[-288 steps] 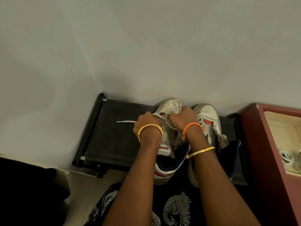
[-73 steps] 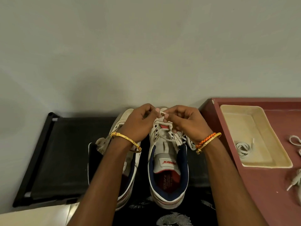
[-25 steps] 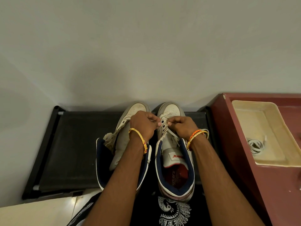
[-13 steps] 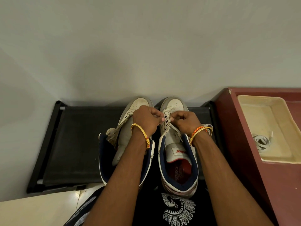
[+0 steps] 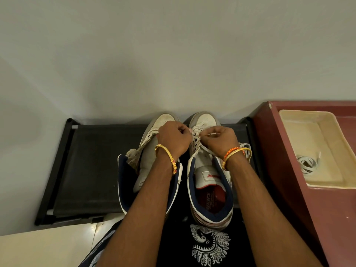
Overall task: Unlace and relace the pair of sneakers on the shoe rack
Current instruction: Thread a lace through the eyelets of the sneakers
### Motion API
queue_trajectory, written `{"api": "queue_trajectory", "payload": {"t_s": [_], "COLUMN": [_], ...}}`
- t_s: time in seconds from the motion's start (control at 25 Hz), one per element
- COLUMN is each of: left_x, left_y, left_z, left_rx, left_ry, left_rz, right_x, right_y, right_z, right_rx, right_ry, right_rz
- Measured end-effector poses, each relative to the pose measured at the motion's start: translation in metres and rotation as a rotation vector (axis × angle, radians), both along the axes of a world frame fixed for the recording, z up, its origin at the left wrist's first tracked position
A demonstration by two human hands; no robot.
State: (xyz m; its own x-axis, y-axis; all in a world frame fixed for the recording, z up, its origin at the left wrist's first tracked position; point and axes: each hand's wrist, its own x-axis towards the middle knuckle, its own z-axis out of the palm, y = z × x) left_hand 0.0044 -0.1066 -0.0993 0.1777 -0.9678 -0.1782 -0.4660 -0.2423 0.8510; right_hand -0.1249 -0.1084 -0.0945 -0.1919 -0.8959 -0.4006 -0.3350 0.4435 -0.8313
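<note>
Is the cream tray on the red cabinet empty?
No, a coiled white lace lies in the cream tray on the red cabinet.

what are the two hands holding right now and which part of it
Both hands pinch the white shoelace over the toe-end eyelets of the right sneaker: left hand at its left side, right hand at its right. Which part of the lace is hidden.

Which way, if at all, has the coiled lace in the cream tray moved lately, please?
No. The coiled lace still lies by the cream tray's near left wall; only the camera shifted.
</note>
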Motion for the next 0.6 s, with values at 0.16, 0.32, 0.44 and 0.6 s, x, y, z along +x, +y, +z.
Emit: {"api": "queue_trajectory", "payload": {"t_s": [0.16, 0.32, 0.44, 0.6], "left_x": [0.02, 0.046, 0.066, 0.075], "left_y": [-0.008, -0.009, -0.001, 0.007], "left_z": [0.013, 0.033, 0.051, 0.063], "left_rx": [-0.087, -0.207, -0.275, -0.417], "left_ry": [0.148, 0.289, 0.612, 0.697], "left_rz": [0.243, 0.473, 0.703, 0.868], "right_x": [-0.012, 0.001, 0.003, 0.0], "right_y": [0.011, 0.048, 0.051, 0.048], "right_z": [0.027, 0.033, 0.035, 0.036], "right_rx": [0.147, 0.073, 0.055, 0.113], "right_ry": [0.208, 0.504, 0.477, 0.429], "right_rz": [0.193, 0.162, 0.071, 0.059]}}
